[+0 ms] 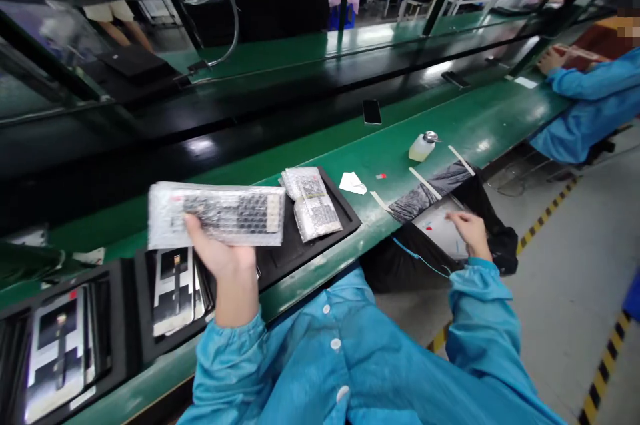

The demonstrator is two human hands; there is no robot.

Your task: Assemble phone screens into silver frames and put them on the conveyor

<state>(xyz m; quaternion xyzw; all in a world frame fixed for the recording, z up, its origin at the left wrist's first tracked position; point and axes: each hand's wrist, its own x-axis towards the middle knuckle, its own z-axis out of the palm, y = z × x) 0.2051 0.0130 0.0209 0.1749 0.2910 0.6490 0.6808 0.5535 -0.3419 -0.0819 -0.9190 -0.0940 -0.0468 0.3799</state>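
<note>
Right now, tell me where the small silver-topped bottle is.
Head view, right of centre: the bottle stands on the green bench, just beyond the taped black bag and right of the white paper scrap.

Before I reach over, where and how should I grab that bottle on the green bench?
I'd wrap your right hand, the nearer one, around the bottle's body below the metal top, coming from the near side. The bottle stands on the green bench, and its body looks wider than the top.
</note>
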